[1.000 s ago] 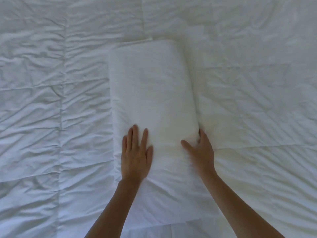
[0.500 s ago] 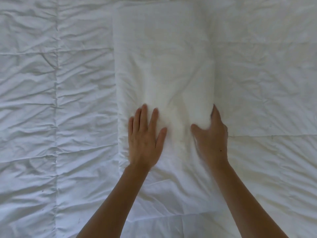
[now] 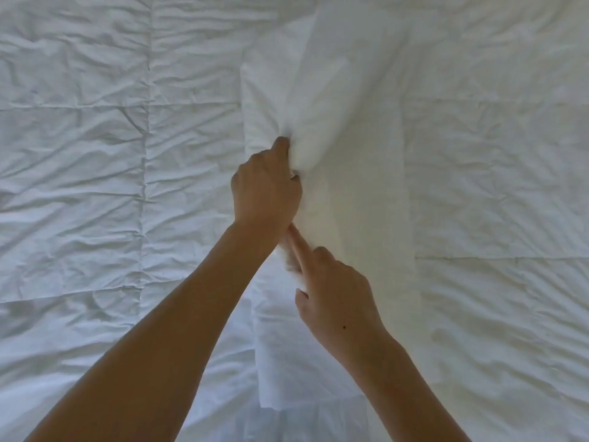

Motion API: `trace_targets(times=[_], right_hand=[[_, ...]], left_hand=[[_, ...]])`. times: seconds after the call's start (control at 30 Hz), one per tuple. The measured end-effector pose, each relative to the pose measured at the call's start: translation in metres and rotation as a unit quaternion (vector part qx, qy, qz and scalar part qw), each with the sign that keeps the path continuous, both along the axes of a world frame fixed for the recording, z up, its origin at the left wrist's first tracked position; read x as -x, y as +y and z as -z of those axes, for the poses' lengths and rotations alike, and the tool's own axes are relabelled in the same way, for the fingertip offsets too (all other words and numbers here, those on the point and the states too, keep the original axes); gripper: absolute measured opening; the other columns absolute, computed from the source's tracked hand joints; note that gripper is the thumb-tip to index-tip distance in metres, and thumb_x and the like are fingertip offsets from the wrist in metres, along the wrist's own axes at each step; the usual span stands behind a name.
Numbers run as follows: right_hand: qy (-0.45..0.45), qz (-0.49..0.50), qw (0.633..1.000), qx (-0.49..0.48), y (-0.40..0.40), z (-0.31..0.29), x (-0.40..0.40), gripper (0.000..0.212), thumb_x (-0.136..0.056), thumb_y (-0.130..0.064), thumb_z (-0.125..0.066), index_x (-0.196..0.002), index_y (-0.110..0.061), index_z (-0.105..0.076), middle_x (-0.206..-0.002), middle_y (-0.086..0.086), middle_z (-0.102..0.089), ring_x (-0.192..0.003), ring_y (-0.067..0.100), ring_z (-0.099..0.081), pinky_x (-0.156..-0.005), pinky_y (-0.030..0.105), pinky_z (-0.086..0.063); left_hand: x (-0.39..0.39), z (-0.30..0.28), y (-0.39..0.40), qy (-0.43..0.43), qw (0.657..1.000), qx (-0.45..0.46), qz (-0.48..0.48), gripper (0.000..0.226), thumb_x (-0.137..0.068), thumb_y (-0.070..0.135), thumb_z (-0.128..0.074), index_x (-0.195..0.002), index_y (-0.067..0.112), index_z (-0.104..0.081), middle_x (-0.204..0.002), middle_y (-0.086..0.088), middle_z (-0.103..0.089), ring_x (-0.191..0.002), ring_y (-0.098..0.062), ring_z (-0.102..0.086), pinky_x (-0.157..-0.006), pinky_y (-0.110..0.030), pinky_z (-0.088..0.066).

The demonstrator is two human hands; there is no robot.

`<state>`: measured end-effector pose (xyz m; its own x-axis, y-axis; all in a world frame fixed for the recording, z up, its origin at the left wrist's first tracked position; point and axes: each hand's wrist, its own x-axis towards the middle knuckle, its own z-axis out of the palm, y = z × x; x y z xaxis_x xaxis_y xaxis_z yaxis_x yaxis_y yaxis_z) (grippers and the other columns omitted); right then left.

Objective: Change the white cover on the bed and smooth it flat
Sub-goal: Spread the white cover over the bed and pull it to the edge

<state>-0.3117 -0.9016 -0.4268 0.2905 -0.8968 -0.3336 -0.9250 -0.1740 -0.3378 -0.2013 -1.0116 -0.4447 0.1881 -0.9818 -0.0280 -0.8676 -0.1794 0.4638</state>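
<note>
Folded white cover [image 3: 357,173] lies mid-bed on the quilted bed [image 3: 95,186] | change: left hand [image 3: 266,186], flat a second ago, now clenches a bunched top layer; right hand [image 3: 334,295] pinches a fold just nearer | judged: unfolding begun | edges: near edge loose; open bedding either side.

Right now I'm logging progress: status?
Left hand grips folded white cloth cover. Right hand pinches it lower down. Cover lies on wrinkled white quilt, nothing blocking.

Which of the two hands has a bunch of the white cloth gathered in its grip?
The left hand, the farther one: it grips a bunch of the folded white cover. The right hand, nearer the camera, has one finger pointing out along the cloth.
</note>
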Motion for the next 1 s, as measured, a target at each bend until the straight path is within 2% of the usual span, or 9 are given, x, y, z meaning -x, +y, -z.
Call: trace_targets(times=[0.13,0.23,0.33,0.5,0.63,0.7,0.8,0.9,1.0], right_hand=[[0.046,0.103,0.988,-0.102,0.009,-0.008,0.015,0.084,-0.088,-0.025,-0.049,-0.154,-0.030,0.003,-0.090,-0.002,-0.060,-0.084,0.021,-0.059,-0.075,0.030,-0.043],[0.004,0.073,0.981,-0.177,0.017,-0.021,-0.025,0.086,-0.088,-0.020,-0.048,-0.154,-0.029,0.006,-0.090,0.001,-0.061,-0.092,0.024,-0.059,-0.084,0.031,-0.043],[-0.084,0.081,0.968,-0.223,0.011,-0.036,-0.089,0.087,-0.086,-0.015,-0.046,-0.153,-0.033,0.006,-0.115,0.011,-0.060,-0.110,0.031,-0.055,-0.093,0.034,-0.042],[-0.228,0.007,0.943,-0.241,0.031,-0.050,-0.254,0.069,-0.094,-0.021,-0.048,-0.153,-0.025,-0.011,-0.134,0.019,-0.046,-0.121,0.039,-0.045,-0.102,0.041,-0.037],[-0.211,-0.109,0.932,-0.275,0.063,-0.034,-0.315,0.055,-0.096,-0.035,-0.050,-0.142,-0.011,-0.032,-0.138,0.024,-0.037,-0.124,0.039,-0.035,-0.103,0.050,-0.032],[-0.227,-0.087,0.941,-0.234,0.072,-0.015,-0.304,0.049,-0.095,-0.033,-0.049,-0.137,-0.010,-0.040,-0.138,0.021,-0.041,-0.126,0.037,-0.035,-0.106,0.047,-0.033],[-0.242,-0.010,0.969,-0.049,0.072,0.024,-0.258,0.047,-0.089,-0.033,-0.041,-0.130,-0.012,-0.052,-0.128,0.014,-0.054,-0.119,0.031,-0.048,-0.101,0.042,-0.044],[-0.146,0.054,0.983,0.097,0.054,0.065,-0.174,0.047,-0.088,-0.032,-0.043,-0.130,-0.012,-0.052,-0.130,0.014,-0.056,-0.120,0.031,-0.052,-0.102,0.041,-0.045],[-0.021,0.109,0.986,0.125,0.043,0.093,-0.067,0.052,-0.094,-0.038,-0.042,-0.138,-0.013,-0.048,-0.145,0.016,-0.045,-0.132,0.033,-0.043,-0.111,0.043,-0.029]], left_hand=[[-0.022,0.003,0.001,0.094,0.995,-0.030,-0.035,0.013,-0.087,0.011,-0.054,-0.099,0.011,-0.057,-0.077,-0.003,-0.057,-0.070,-0.026,-0.048,-0.058,-0.030,-0.031],[-0.051,-0.005,0.006,0.129,0.989,-0.045,-0.047,0.015,-0.091,0.020,-0.059,-0.104,0.013,-0.059,-0.080,0.001,-0.057,-0.072,-0.021,-0.047,-0.058,-0.028,-0.030],[-0.112,-0.022,0.003,0.143,0.984,-0.048,-0.092,0.032,-0.091,0.029,-0.063,-0.119,0.015,-0.055,-0.098,-0.003,-0.063,-0.090,-0.026,-0.056,-0.069,-0.032,-0.035],[-0.268,-0.033,0.011,0.011,0.978,-0.081,-0.193,0.042,-0.090,0.027,-0.059,-0.127,0.013,-0.046,-0.116,-0.018,-0.064,-0.112,-0.040,-0.055,-0.087,-0.044,-0.042],[-0.347,-0.021,0.047,-0.078,0.959,-0.168,-0.213,0.064,-0.091,0.019,-0.060,-0.145,0.012,-0.027,-0.135,-0.026,-0.046,-0.123,-0.047,-0.045,-0.099,-0.055,-0.037],[-0.351,-0.008,0.069,-0.083,0.967,-0.158,-0.180,0.069,-0.091,0.022,-0.063,-0.147,0.008,-0.025,-0.140,-0.029,-0.037,-0.126,-0.048,-0.038,-0.099,-0.059,-0.035],[-0.327,0.018,0.091,-0.094,0.984,-0.106,-0.103,0.068,-0.091,0.023,-0.062,-0.148,0.004,-0.029,-0.146,-0.032,-0.031,-0.131,-0.049,-0.033,-0.100,-0.061,-0.035],[-0.273,0.044,0.104,-0.105,0.991,-0.076,-0.018,0.060,-0.097,0.033,-0.047,-0.146,0.001,-0.035,-0.148,-0.035,-0.029,-0.134,-0.051,-0.031,-0.108,-0.057,-0.031],[-0.201,0.060,0.116,-0.116,0.985,-0.089,0.090,0.060,-0.098,0.035,-0.030,-0.143,-0.003,-0.038,-0.146,-0.037,-0.030,-0.134,-0.051,-0.032,-0.107,-0.059,-0.032]])
